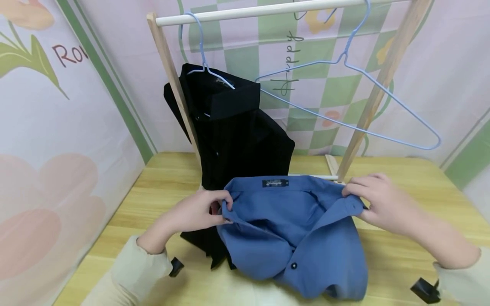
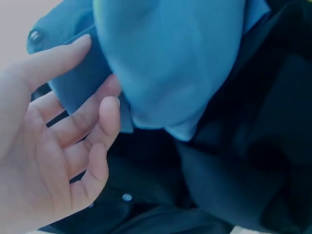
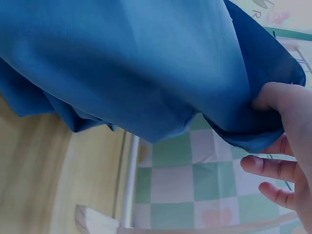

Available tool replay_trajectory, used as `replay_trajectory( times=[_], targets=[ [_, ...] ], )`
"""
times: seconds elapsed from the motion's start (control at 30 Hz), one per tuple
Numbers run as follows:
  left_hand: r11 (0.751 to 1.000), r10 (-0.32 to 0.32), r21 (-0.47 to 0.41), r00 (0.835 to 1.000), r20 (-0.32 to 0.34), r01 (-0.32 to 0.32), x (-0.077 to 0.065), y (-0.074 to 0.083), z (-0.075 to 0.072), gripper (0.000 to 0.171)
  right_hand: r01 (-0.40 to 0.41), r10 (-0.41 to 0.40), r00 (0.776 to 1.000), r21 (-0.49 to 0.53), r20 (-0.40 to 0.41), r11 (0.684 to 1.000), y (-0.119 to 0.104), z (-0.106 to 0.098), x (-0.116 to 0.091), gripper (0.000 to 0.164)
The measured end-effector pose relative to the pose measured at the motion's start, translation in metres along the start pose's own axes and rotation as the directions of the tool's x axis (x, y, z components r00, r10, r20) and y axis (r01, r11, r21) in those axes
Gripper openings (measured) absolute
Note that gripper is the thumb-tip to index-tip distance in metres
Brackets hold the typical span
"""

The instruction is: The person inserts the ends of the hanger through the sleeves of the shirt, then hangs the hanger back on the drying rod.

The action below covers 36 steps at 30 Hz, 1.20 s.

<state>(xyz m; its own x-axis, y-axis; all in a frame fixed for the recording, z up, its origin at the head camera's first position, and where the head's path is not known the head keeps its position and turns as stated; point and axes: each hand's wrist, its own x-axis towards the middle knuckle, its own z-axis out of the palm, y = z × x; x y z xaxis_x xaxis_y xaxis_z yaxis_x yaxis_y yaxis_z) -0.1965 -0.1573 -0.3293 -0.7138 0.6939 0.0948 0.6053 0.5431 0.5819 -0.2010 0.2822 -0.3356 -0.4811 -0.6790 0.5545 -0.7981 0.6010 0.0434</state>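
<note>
A blue collared shirt [image 1: 325,259] with a dark label inside its neck hangs between my two hands, above the wooden table. My left hand [image 1: 203,210] pinches one side of its collar, and in the left wrist view the thumb and fingers of that hand [image 2: 63,126] lie about the cloth's edge. On the other side, my right hand [image 1: 383,202] pinches the collar near its tip. The right wrist view shows the thumb on the blue cloth [image 3: 161,63], while two fingers of that hand [image 3: 292,161] stand off it.
Behind the blue shirt, a black shirt [image 1: 245,140] hangs from a blue hanger [image 1: 202,44] at the rack's left. A bare blue wire hanger [image 1: 398,104] hangs at the right of the white rail [image 1: 252,13]. The rack's wooden posts stand on the table [image 1: 428,182].
</note>
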Motion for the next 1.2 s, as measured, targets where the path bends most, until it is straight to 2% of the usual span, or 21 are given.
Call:
replay_trajectory(
  times=[0.07, 0.1, 0.17, 0.23, 0.3, 0.37, 0.43, 0.47, 0.53, 0.57, 0.6, 0.7, 0.77, 0.83, 0.9, 0.97, 1.1, 1.17, 1.2],
  targets=[
    [1.0, 0.005, -0.011, 1.0, -0.014, -0.006, -0.002, 0.0, -0.005, 0.019, -0.008, 0.008, 1.0, -0.012, -0.014, 1.0, 0.002, -0.004, 0.002, 0.031],
    [1.0, 0.008, -0.017, 1.0, -0.021, -0.009, -0.003, 0.0, -0.008, 0.02, -0.012, 0.011, 1.0, -0.018, -0.022, 1.0, 0.002, -0.005, 0.003, 0.033],
    [0.999, 0.014, -0.031, 0.999, -0.031, -0.015, -0.004, -0.001, -0.011, 0.021, -0.022, 0.022, 0.999, -0.026, -0.028, 0.999, 0.004, -0.009, 0.004, 0.019],
    [0.999, 0.01, -0.036, 1.0, -0.025, -0.011, -0.005, -0.002, -0.012, 0.021, -0.02, 0.019, 0.999, -0.034, -0.029, 0.999, 0.006, -0.008, 0.004, 0.015],
    [0.999, -0.011, -0.044, 1.0, 0.014, 0.012, -0.006, -0.004, -0.011, 0.021, 0.002, -0.003, 1.0, -0.043, -0.03, 0.999, 0.007, -0.002, 0.003, 0.018],
    [0.997, -0.048, -0.063, 0.995, 0.085, 0.053, -0.007, -0.006, -0.008, 0.022, 0.036, -0.037, 0.999, -0.046, -0.023, 0.998, 0.007, 0.008, 0.0, 0.035],
    [0.991, -0.084, -0.086, 0.981, 0.173, 0.1, -0.008, -0.008, -0.005, 0.025, 0.059, -0.059, 0.998, -0.04, 0.003, 0.997, 0.005, 0.019, -0.006, 0.054],
    [0.988, -0.098, -0.097, 0.972, 0.213, 0.121, -0.008, -0.01, -0.003, 0.027, 0.065, -0.065, 0.998, -0.027, 0.022, 0.998, 0.004, 0.023, -0.009, 0.051],
    [0.981, -0.11, -0.124, 0.956, 0.271, 0.148, -0.008, -0.011, -0.001, 0.033, 0.048, -0.048, 0.996, 0.007, 0.079, 0.999, 0.0, 0.028, -0.014, 0.029],
    [0.978, -0.108, -0.142, 0.952, 0.286, 0.154, -0.008, -0.012, 0.0, 0.036, 0.026, -0.029, 0.994, 0.028, 0.109, 0.999, -0.002, 0.028, -0.015, 0.015],
    [0.975, -0.097, -0.166, 0.95, 0.296, 0.151, -0.007, -0.014, 0.001, 0.04, 0.0, -0.008, 0.99, 0.058, 0.138, 0.998, -0.004, 0.027, -0.016, 0.012],
    [0.955, -0.054, -0.261, 0.946, 0.319, 0.143, -0.006, -0.019, 0.0, 0.049, -0.098, 0.062, 0.973, 0.155, 0.223, 0.983, -0.006, 0.021, -0.016, 0.06],
    [0.931, -0.041, -0.331, 0.944, 0.326, 0.155, -0.005, -0.022, -0.001, 0.05, -0.148, 0.081, 0.955, 0.222, 0.286, 0.964, -0.006, 0.016, -0.014, 0.075],
    [0.911, -0.057, -0.373, 0.948, 0.313, 0.178, -0.004, -0.025, 0.0, 0.045, -0.179, 0.075, 0.933, 0.273, 0.351, 0.945, -0.005, 0.011, -0.013, 0.076],
    [0.897, -0.101, -0.392, 0.958, 0.267, 0.203, -0.003, -0.026, 0.003, 0.043, -0.186, 0.055, 0.917, 0.302, 0.396, 0.935, -0.004, 0.008, -0.012, 0.069],
    [0.902, -0.149, -0.374, 0.968, 0.204, 0.218, -0.001, -0.025, 0.007, 0.038, -0.172, 0.037, 0.917, 0.308, 0.398, 0.936, -0.003, 0.007, -0.011, 0.06],
    [0.921, -0.204, -0.323, 0.976, 0.071, 0.216, 0.002, -0.018, 0.013, 0.015, -0.09, 0.028, 0.966, 0.236, 0.255, 0.968, 0.001, 0.013, -0.01, 0.047],
    [0.927, -0.233, -0.299, 0.972, 0.007, 0.225, 0.003, -0.015, 0.014, 0.014, -0.037, 0.013, 0.99, 0.171, 0.142, 0.985, 0.004, 0.018, -0.009, 0.021],
    [0.929, -0.243, -0.292, 0.97, -0.024, 0.226, 0.003, -0.014, 0.014, 0.015, -0.022, 0.011, 0.996, 0.137, 0.086, 0.99, 0.006, 0.02, -0.009, 0.017]
  ],
)
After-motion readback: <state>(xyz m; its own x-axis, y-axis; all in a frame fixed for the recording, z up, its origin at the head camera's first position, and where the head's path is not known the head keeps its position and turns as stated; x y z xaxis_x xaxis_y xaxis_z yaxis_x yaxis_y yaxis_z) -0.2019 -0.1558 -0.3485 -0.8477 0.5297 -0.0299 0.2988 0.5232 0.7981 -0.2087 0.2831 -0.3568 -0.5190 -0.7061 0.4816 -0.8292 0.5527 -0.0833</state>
